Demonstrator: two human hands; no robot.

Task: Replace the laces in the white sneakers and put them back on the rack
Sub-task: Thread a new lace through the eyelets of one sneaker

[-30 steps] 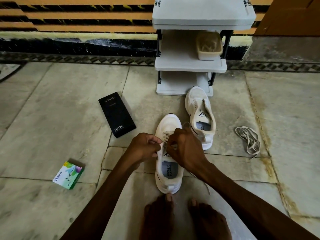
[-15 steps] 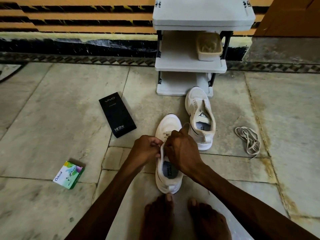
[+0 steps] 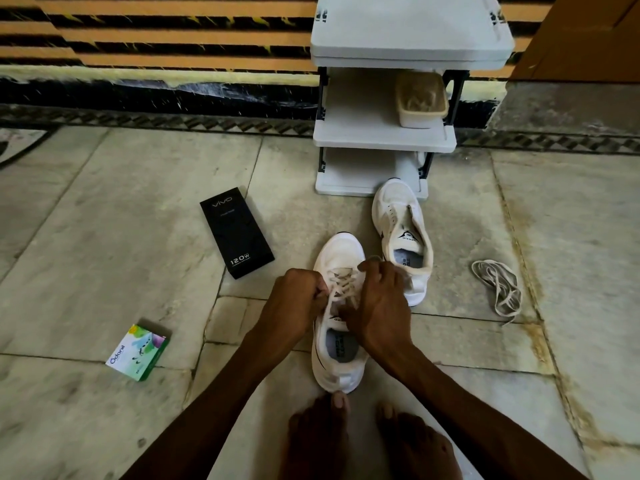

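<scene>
Floor: pale stone slab floor [image 3: 104, 237], and everything here rests on it.
Rack: white three-shelf plastic shoe rack [image 3: 381, 142] standing against the striped wall, with no sneaker on it.
Near shoe: near white sneaker [image 3: 341, 249] on the floor in front of the rack, toe toward it, heel touching the big toe of a bare left foot [image 3: 318, 438].
Far shoe: unlaced white sneaker [image 3: 394, 206] to the right and further off, with its toe at the rack's bottom shelf.
Box: flat black cardboard box [image 3: 236, 232] to the left of the sneakers and apart from them.
Left hand [image 3: 294, 299]: fingers curled, pinching the beige flat lace [image 3: 341, 282] at the left eyelet row.
Right hand [image 3: 381, 306]: thumb at the tongue, curled fingers clamp the near white sneaker's right eyelet flap. I cannot tell whether it also holds a lace end.
Loose lace: bundled off-white shoelace [image 3: 498, 285] on the floor, well right of both shoes.
Tub: beige lidded plastic container [image 3: 420, 98] at the right end of the middle shelf.
Carton: small green and white carton [image 3: 138, 351] on the floor, far left.
</scene>
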